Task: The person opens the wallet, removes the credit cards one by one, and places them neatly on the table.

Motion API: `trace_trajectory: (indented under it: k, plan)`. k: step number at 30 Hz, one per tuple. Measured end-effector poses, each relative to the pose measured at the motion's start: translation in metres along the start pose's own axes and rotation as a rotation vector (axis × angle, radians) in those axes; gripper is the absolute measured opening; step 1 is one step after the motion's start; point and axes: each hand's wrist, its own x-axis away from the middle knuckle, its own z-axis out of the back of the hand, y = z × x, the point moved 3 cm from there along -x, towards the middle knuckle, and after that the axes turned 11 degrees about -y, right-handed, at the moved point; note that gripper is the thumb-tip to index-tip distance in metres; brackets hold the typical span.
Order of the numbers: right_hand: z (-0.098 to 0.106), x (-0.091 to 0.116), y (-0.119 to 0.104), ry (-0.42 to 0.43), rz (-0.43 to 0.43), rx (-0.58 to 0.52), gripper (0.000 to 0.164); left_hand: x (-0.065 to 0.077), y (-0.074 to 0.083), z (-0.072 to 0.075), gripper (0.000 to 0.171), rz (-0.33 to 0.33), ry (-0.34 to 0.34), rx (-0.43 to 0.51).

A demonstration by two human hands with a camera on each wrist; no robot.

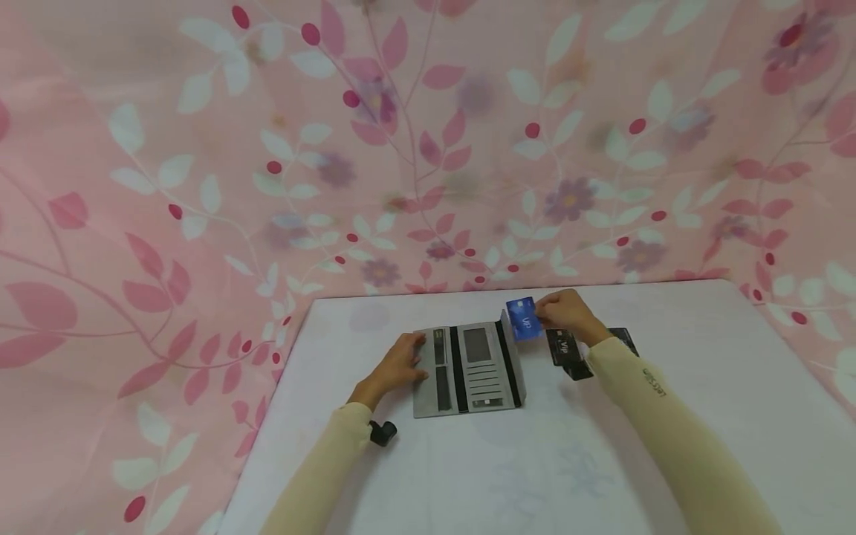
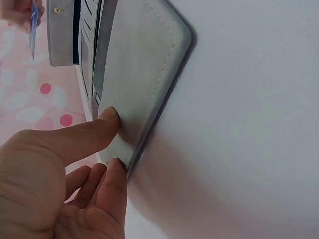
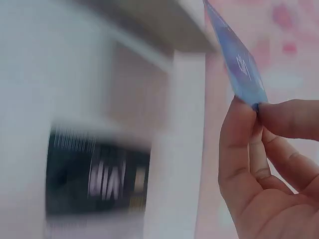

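Note:
A grey wallet (image 1: 481,371) lies spread open on the white table, showing card slots, a window pocket and a raised right flap. My left hand (image 1: 396,362) holds its left edge, the thumb on top and a fingertip at the rim, as the left wrist view shows close up. Between thumb and index finger, my right hand (image 1: 565,309) pinches a blue VIP card (image 1: 524,319) by its edge. The card is raised beside the wallet's upper right flap. Below the right hand, black VIP cards (image 1: 562,348) lie on the table, partly hidden by the forearm.
The white-covered table (image 1: 508,468) has its far edge just beyond the wallet. Behind it hangs a pink floral cloth (image 1: 414,148). A small black device (image 1: 383,433) sits at the left wrist. Another black card (image 1: 624,339) shows past the right sleeve.

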Motion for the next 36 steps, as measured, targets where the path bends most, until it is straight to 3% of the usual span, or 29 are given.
trace_trajectory:
  k: [9,16,21,26,33,36]
  plan:
    - [0.084,0.05,0.055,0.097,-0.097,0.079,0.041,0.002,0.001,0.002,0.082,-0.011,0.001,-0.016]
    - [0.123,0.083,0.1,0.192,-0.219,0.164,0.046,0.004,0.0,0.001,0.082,-0.008,-0.006,0.013]
    - [0.136,0.098,0.12,0.253,-0.266,0.203,0.04,0.003,0.001,-0.002,0.083,0.0,-0.016,0.029]
    - [0.139,0.099,0.132,0.275,-0.346,0.198,0.04,0.003,-0.001,-0.004,0.083,-0.001,-0.027,0.052]
    - [0.139,0.094,0.135,0.293,-0.286,0.28,0.039,0.004,0.002,-0.002,0.083,0.002,-0.02,0.042]
    - [0.137,0.092,0.138,0.3,-0.31,0.265,0.039,0.004,0.001,-0.001,0.082,0.006,-0.019,0.038]
